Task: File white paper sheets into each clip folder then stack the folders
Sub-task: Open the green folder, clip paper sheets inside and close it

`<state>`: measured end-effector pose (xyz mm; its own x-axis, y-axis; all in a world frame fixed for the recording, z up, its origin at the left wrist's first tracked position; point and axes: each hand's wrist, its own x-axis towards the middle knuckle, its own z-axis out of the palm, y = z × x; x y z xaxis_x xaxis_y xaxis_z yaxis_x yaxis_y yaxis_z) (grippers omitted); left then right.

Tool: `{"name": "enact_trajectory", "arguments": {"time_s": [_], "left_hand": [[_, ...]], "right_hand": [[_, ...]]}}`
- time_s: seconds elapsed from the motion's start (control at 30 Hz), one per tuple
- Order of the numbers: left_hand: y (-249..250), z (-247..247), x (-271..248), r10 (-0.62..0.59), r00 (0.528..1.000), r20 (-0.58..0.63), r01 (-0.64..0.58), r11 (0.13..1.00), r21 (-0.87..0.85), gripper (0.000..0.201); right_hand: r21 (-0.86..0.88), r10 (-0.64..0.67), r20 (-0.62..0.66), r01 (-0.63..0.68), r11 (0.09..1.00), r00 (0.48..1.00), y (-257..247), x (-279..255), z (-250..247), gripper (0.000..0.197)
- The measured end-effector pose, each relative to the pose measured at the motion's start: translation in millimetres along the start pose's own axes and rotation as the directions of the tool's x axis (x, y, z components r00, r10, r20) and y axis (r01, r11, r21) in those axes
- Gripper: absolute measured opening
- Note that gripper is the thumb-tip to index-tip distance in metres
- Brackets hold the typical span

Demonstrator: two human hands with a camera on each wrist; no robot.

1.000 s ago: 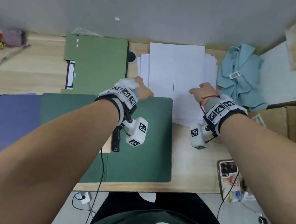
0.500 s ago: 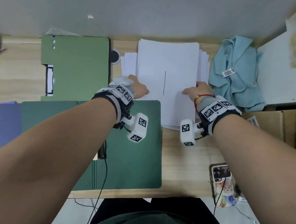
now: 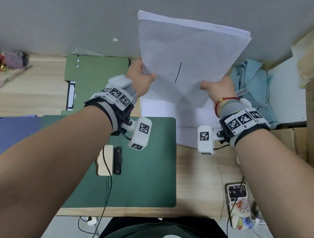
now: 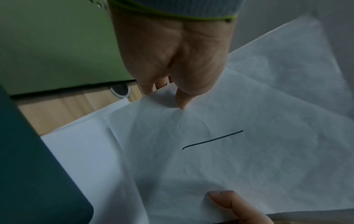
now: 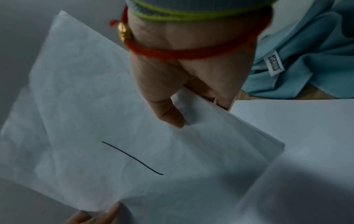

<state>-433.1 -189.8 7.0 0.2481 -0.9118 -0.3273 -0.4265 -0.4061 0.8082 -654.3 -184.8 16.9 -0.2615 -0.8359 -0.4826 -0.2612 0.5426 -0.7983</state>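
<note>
Both grips are closed on the same small sheaf of paper (image 3: pixel 191 48): my left hand (image 3: pixel 141 77) pinches its near left edge, thumb on top, and my right hand (image 3: pixel 218 89) pinches the near right edge the same way. From the head view I see the sheaf raised off the bench (image 3: pixel 202 176) and tilted up towards the wall, with a short pen line (image 3: pixel 178 72) on the top sheet between my two thumbs. How many sheets it holds I cannot tell; only a few staggered edges show at the far end. The fingers under the paper are mostly hidden in every view; the left wrist view shows just a couple of tips past the edge.

More loose sheets (image 3: pixel 161 109) lie on the bench directly under the raised sheaf, partly covered by it. A dark green folder (image 3: pixel 144 168) lies open in front of me, just below my left wrist, its clip (image 3: pixel 116 160) showing beside my forearm. A lighter green folder (image 3: pixel 97 77) sits to the left of my left hand, and a blue-purple folder (image 3: pixel 7 133) is cut off at the left edge. A light blue cloth (image 3: pixel 252 88) is bunched just right of my right hand.
</note>
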Motion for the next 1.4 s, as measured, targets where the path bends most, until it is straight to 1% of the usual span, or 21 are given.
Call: {"name": "enact_trajectory", "arguments": {"time_s": [0.03,0.1,0.17,0.23,0.3,0.33,0.37,0.43,0.5,0.57,0.63,0.67,0.77,0.87,0.97,1.07,1.17,1.23,1.33,1.4], "left_hand": [[4,-10,-6,0.029,1.000,0.010,-0.029,1.000,-0.005,0.017],[4,-21,-12,0.064,0.998,0.022,-0.063,0.998,-0.014,0.015],[1,-32,-21,0.066,0.997,0.045,-0.062,0.994,-0.087,0.023],[-2,-39,-32,0.071,0.995,0.067,-0.063,0.991,-0.119,0.030],[-5,-43,-40,0.075,0.992,0.102,-0.066,0.994,-0.091,0.032],[-6,-44,-43,0.081,0.991,0.105,-0.073,0.994,-0.076,0.031],[-6,-44,-45,0.084,0.991,0.101,-0.077,0.995,-0.069,0.031],[-8,-45,-47,0.065,0.995,0.077,-0.058,0.994,-0.091,0.030],[-11,-47,-51,0.041,0.996,0.073,-0.036,0.997,-0.066,0.030],[-15,-48,-55,-0.001,0.995,0.103,0.002,1.000,-0.005,0.030],[-22,-50,-60,-0.003,0.993,0.117,0.000,1.000,0.023,0.028],[-22,-53,-63,0.008,0.994,0.110,-0.012,0.999,0.032,0.028],[-16,-65,-70,0.028,0.997,0.065,-0.030,0.999,0.020,0.030],[-14,-82,-77,0.055,0.997,0.060,-0.057,0.998,0.018,0.031],[-24,-103,-88,0.055,0.998,0.040,-0.057,0.998,0.033,0.034],[-42,-119,-103,0.056,0.998,-0.007,-0.056,0.996,0.071,0.032],[-70,-126,-116,0.047,0.998,0.051,-0.051,0.996,0.071,0.033],[-93,-131,-122,0.026,0.991,0.127,-0.041,0.992,0.119,0.033],[-118,-130,-127,-0.047,0.968,0.247,0.001,0.983,0.186,0.035],[-125,-126,-129,-0.058,0.964,0.258,0.005,0.979,0.202,0.032]], "right_hand": [[0.013,-0.016,0.001,0.016,1.000,1.000,-2,-5,2,0.026],[0.035,-0.045,-0.001,0.045,0.998,0.999,-2,-10,4,0.024],[0.027,-0.069,0.006,0.069,0.997,0.998,1,-20,5,0.022],[-0.010,-0.082,0.039,0.082,0.997,0.996,7,-28,5,0.017],[-0.036,-0.096,0.073,0.099,0.994,0.993,11,-35,6,0.015],[-0.024,-0.113,0.075,0.115,0.993,0.991,10,-41,7,0.020],[-0.004,-0.120,0.069,0.121,0.993,0.990,6,-45,7,0.023],[0.018,-0.126,0.043,0.125,0.992,0.991,-3,-54,9,0.019],[0.027,-0.134,0.036,0.133,0.991,0.990,-4,-57,10,0.022],[-0.049,-0.094,0.059,0.097,0.994,0.994,1,-58,13,0.014],[-0.162,-0.067,0.066,0.077,0.984,0.996,7,-59,16,0.031],[-0.175,-0.074,0.064,0.085,0.981,0.995,6,-61,17,0.034],[-0.183,-0.137,0.072,0.148,0.972,0.988,-6,-68,19,0.033],[-0.234,-0.170,0.093,0.187,0.954,0.981,-13,-76,26,0.036],[-0.185,-0.192,0.141,0.217,0.958,0.971,-10,-96,42,0.033],[-0.127,-0.175,0.160,0.196,0.972,0.971,3,-119,61,0.031],[-0.105,-0.107,0.160,0.124,0.987,0.981,24,-138,74,0.032],[-0.123,-0.062,0.152,0.081,0.989,0.986,43,-149,83,0.034],[-0.158,-0.012,0.130,0.032,0.987,0.991,63,-161,88,0.035],[-0.170,0.004,0.104,0.014,0.985,0.995,69,-166,87,0.037]]}}
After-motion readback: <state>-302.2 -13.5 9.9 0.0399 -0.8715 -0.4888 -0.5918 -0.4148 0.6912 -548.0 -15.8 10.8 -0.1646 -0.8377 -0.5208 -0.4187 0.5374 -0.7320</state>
